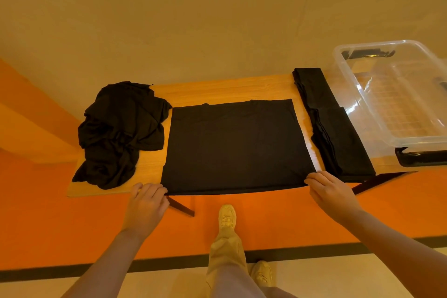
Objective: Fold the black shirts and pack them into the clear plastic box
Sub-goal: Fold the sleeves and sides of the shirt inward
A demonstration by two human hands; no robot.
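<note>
A black shirt [235,145] lies flat as a rectangle in the middle of the wooden table [217,91]. My left hand [148,203] pinches its near left corner at the table's front edge. My right hand [330,191] pinches the near right corner. A crumpled heap of black shirts [119,133] sits at the table's left end. To the right of the flat shirt lies a stack of folded black shirts [332,123]. The clear plastic box [391,97] stands open at the right end, with no shirt visible inside.
The table stands against a pale wall on an orange floor. Black clips show on the box's far and near ends [420,156]. My legs and light shoes [227,218] are below the table's front edge.
</note>
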